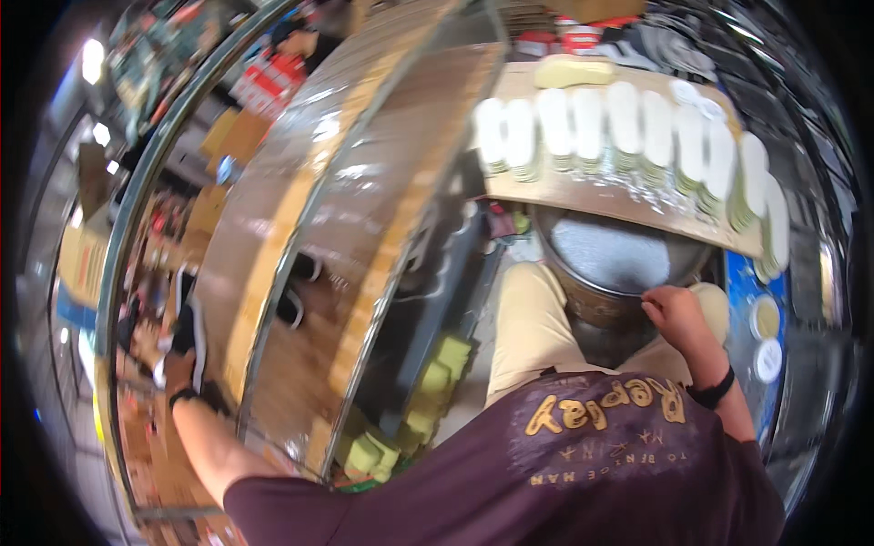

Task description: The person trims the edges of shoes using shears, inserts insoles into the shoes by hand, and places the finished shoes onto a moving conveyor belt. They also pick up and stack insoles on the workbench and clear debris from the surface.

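Observation:
Stretched far out to the left, my left hand (179,371) grips a black sneaker (189,332) with a white sole, beside the metal rack. Part of the shoe is covered by my fingers, and the area is small and blurred. My right hand (674,309) hangs over my right thigh by the rim of a round metal drum (596,305). Its fingers are curled together; whatever they may hold is hidden. Beyond the drum, fanned stacks of white insoles (624,118) with greenish undersides lie on a tan board (546,188).
Plastic-wrapped rack shelves (364,182) stand close on my left, with dark shoes (289,309) inside. Yellow foam blocks (446,359) lie along the rack's foot. Round tins (766,318) sit on a blue surface at right. A pale yellow insole (574,73) lies behind the white ones.

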Tool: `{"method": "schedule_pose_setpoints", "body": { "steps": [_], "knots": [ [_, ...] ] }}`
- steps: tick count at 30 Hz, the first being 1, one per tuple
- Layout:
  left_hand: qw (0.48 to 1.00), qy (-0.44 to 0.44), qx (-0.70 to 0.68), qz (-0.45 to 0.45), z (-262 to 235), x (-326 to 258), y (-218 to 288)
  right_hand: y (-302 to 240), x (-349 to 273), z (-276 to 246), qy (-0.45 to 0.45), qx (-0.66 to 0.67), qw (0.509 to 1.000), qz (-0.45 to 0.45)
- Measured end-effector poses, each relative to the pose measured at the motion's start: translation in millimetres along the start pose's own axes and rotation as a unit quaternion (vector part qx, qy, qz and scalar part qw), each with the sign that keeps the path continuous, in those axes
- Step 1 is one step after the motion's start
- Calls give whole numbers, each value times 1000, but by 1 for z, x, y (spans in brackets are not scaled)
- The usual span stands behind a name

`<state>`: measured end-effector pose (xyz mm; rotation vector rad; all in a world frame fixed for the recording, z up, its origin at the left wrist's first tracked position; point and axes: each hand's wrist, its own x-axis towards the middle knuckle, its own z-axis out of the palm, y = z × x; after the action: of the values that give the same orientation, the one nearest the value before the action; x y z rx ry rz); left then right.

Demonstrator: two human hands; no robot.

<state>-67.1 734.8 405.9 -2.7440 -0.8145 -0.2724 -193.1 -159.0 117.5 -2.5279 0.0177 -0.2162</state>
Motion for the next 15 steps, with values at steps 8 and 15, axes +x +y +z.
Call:
{"method": "schedule_pose_setpoints", "body": {
  "steps": [8, 15],
  "knots": [
    [924, 240, -145, 261, -50, -22, 318, 53, -49, -22, 10, -118, 984, 133],
    [686, 195, -335, 616, -16, -216, 563, 129, -166, -77, 224, -148, 916, 300]
  ]
}}
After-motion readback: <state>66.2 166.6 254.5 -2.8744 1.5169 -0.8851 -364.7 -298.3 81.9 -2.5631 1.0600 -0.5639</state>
